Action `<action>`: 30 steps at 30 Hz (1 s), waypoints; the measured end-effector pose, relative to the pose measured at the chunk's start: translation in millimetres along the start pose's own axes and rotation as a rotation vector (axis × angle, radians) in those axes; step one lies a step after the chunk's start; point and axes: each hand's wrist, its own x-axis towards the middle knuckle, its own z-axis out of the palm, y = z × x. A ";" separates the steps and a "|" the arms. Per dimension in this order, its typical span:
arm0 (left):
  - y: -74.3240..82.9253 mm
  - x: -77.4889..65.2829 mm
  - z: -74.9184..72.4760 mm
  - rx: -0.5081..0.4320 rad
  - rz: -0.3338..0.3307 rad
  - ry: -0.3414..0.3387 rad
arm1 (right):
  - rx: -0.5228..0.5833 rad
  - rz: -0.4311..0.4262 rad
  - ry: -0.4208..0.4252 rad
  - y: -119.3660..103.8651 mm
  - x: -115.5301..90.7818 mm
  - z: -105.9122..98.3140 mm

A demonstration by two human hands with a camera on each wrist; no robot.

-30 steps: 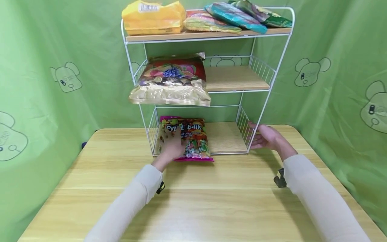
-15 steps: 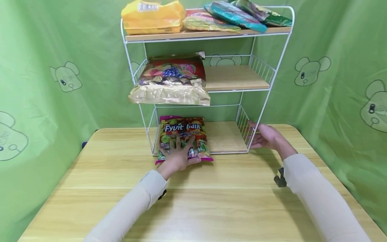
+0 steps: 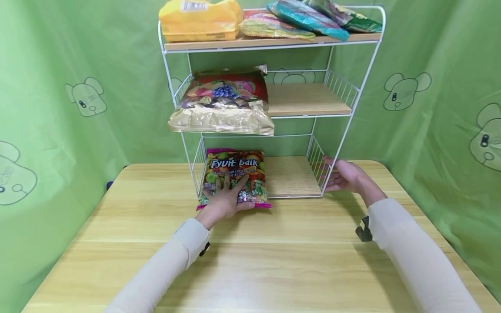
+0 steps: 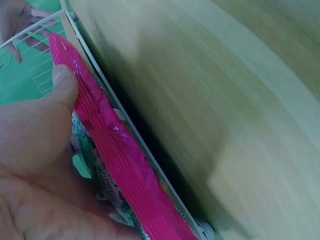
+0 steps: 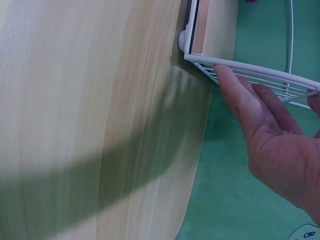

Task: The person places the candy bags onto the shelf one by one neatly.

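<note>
On the left half of the bottom shelf lies a bag of fruit chews, printed "Fyvit baik". Its pink sealed edge sticks out past the shelf front. My left hand rests on the front part of the bag with fingers spread, the thumb along the pink edge. Part of the bag is hidden under this hand. Against the right wire side of the white rack, my right hand touches the wires from outside with extended fingers.
A gold and red bag overhangs the middle shelf's front. The top shelf carries a yellow package, a teal bag and other bags. The rack stands at the back of the wooden table, with green curtains around.
My left hand has drawn back from over the bag's middle to its front edge, and the bag has shifted slightly left. The right hand has stayed at the rack's side.
</note>
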 end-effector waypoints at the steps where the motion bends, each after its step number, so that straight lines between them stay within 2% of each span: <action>1: -1.2 0.5 -0.2 0.002 0.004 -0.001 | -0.002 -0.001 0.002 0.2 0.1 -0.4; 8: -8.9 4.2 -0.1 0.021 0.008 -0.016 | 0.004 -0.002 -0.007 2.5 1.1 -0.2; 17: -16.8 5.3 -4.5 -0.022 0.005 -0.041 | -0.004 -0.005 -0.002 2.5 1.2 2.7; 30: -17.8 8.6 -7.2 -0.030 0.024 -0.026 | -0.008 -0.019 0.013 2.2 -0.7 2.1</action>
